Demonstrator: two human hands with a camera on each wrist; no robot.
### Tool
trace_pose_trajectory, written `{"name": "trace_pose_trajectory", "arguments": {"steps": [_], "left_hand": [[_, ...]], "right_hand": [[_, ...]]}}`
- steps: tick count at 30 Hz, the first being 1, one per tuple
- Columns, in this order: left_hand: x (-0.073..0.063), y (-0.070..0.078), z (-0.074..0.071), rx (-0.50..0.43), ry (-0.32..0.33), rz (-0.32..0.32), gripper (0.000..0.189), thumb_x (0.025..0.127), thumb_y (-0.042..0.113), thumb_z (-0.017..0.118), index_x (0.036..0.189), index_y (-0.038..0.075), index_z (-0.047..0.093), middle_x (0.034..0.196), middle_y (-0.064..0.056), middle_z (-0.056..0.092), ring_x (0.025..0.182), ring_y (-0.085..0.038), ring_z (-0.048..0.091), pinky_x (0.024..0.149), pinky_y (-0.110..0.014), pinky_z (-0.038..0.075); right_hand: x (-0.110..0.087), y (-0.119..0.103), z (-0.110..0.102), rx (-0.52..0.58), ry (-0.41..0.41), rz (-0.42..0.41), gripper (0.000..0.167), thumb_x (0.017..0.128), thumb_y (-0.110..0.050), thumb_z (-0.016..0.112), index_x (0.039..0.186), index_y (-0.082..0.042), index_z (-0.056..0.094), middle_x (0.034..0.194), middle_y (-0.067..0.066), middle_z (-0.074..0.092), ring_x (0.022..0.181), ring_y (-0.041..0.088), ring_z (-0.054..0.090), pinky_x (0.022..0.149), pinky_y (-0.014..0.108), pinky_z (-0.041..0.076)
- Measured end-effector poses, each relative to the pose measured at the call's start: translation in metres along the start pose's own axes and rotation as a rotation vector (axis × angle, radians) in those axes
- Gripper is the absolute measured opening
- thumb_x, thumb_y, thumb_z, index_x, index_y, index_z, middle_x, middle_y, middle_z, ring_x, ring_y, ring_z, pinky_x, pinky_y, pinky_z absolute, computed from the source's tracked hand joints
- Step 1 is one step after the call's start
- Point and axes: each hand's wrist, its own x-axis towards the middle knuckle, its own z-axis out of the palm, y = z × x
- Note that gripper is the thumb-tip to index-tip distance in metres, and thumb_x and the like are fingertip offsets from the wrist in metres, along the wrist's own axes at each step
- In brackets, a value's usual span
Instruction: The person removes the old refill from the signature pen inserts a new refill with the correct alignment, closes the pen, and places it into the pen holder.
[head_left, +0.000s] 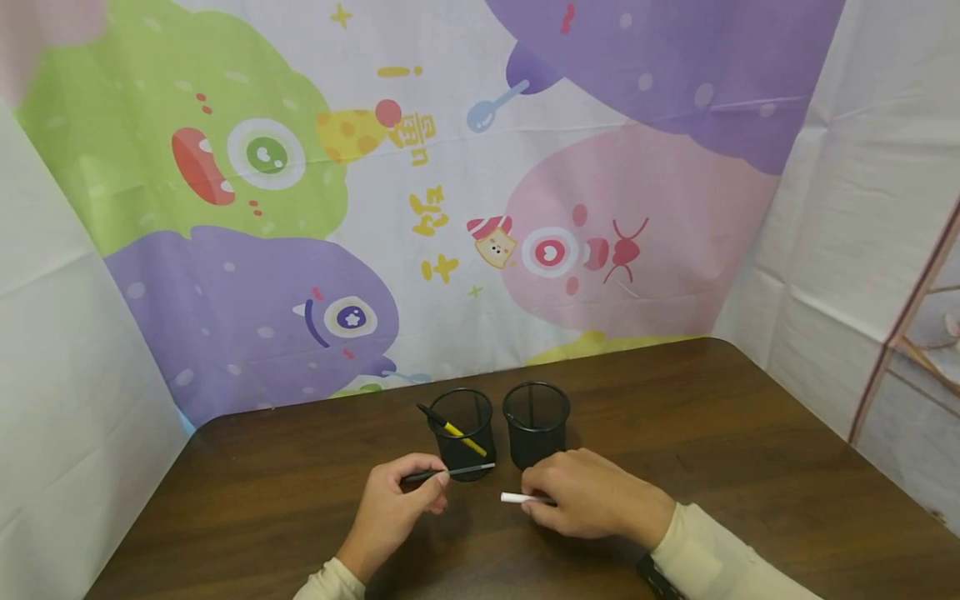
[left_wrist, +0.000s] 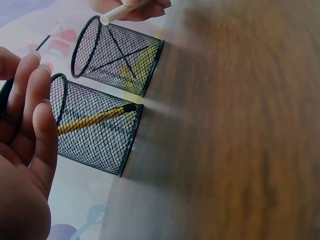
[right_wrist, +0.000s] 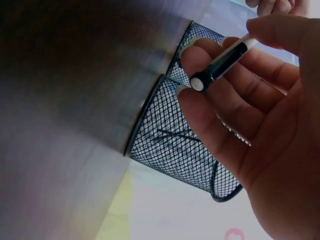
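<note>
My left hand [head_left: 401, 500] pinches a slim black pen-like stick [head_left: 471, 469] between thumb and fingers. Its thin grey end points right, overlapping the base of the left black mesh pen cup [head_left: 452, 457] in the head view. My right hand [head_left: 592, 497] holds a short white-and-black pen [right_wrist: 227, 61], white end toward the left hand, just in front of the right black mesh pen cup [head_left: 534, 446]. A yellow-and-black pen [head_left: 465, 437] leans inside the left cup, its black end above the rim. Through the right cup's mesh, dark crossing lines show in the left wrist view.
Both cups stand side by side on a dark brown wooden table [head_left: 262, 483]. Behind it hangs a cloth [head_left: 457, 325] printed with cartoon monsters. White cloth walls [head_left: 60, 350] close in the left and right sides.
</note>
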Motion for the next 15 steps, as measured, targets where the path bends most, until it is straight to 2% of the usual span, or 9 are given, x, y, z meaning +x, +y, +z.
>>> {"name": "trace_pose_trajectory", "arguments": {"steps": [9, 15], "left_hand": [[-0.0009, 0.001, 0.0004, -0.006, 0.002, -0.007, 0.017, 0.09, 0.003, 0.073, 0.096, -0.012, 0.067, 0.076, -0.023, 0.066, 0.063, -0.024, 0.069, 0.061, -0.04, 0.061], [-0.0001, 0.0011, 0.0002, -0.01, 0.005, -0.027, 0.019, 0.09, 0.004, 0.073, 0.096, -0.012, 0.067, 0.079, -0.029, 0.065, 0.063, -0.023, 0.069, 0.061, -0.04, 0.061]], "right_hand": [[-0.0015, -0.0002, 0.0004, 0.017, -0.026, 0.008, 0.023, 0.097, -0.029, 0.065, 0.076, -0.027, 0.056, 0.067, -0.019, 0.045, 0.057, 0.0, 0.044, 0.047, 0.021, 0.037], [-0.0021, 0.0006, 0.001, -0.002, -0.032, 0.01, 0.023, 0.096, -0.03, 0.065, 0.075, -0.027, 0.056, 0.068, -0.02, 0.046, 0.057, 0.0, 0.044, 0.049, 0.021, 0.037]]}}
